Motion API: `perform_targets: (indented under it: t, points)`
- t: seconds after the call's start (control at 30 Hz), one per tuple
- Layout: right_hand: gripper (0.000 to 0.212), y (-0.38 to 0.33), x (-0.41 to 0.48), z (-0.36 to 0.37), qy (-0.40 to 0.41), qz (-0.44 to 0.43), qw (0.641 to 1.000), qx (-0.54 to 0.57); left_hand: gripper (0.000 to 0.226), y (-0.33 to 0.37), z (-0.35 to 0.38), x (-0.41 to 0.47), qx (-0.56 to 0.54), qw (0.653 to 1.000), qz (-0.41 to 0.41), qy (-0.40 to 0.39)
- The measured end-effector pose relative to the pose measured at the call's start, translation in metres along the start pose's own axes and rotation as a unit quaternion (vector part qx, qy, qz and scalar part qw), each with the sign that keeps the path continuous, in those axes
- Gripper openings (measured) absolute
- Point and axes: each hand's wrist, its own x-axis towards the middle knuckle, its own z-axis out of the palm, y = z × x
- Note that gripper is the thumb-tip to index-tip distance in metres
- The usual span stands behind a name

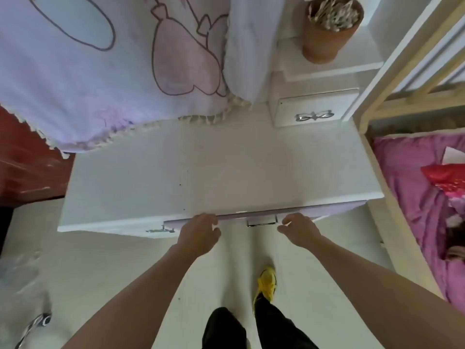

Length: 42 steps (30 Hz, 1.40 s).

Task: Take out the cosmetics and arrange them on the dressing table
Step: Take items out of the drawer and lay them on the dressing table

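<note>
While no cosmetics are in sight yet, the left grip (200, 231) and right grip (299, 230) both clasp the top edge of the drawer (327, 210), fingers curled over it on either side of its handle (261, 221). The tabletop (201, 172) holds none, so the task looks barely begun. The cosmetics are presumably hidden inside, and taking them out and arranging them all remains.

white dressing table (226, 172): fringed lilac cloth (88, 84) draped over the rear left; small drawer box (314, 109) at rear right; terracotta pot (324, 39) on the step above.
</note>
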Motion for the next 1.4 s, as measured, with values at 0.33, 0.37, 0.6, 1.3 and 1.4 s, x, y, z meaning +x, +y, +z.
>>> perform_targets:
  t: [0.33, 0.37, 0.6, 1.3, 1.4]
  points:
    - [0.029, 0.005, 0.055, 0.045, -0.018, 0.164, 0.949, 0.267, 0.035, -0.009, 0.06, 0.037, 0.091, 0.991, 0.051, 0.087]
    - [0.022, 0.004, 0.061, 0.048, -0.019, 0.18, 0.936, 0.303, 0.037, -0.01, 0.066, 0.038, 0.101, 0.988, 0.061, 0.099]
    - [0.013, -0.006, 0.087, 0.063, -0.02, 0.254, 0.869, 0.423, 0.055, -0.015, 0.079, 0.037, 0.142, 0.982, 0.065, 0.105]
    - [0.022, 0.033, 0.034, 0.104, -0.04, 0.275, 0.891, 0.359, 0.018, -0.024, 0.108, 0.011, 0.174, 0.983, 0.035, 0.051]
    - [0.022, 0.044, 0.022, 0.112, -0.04, 0.278, 0.891, 0.356, 0.018, -0.025, 0.114, -0.006, 0.167, 0.984, 0.042, 0.04]
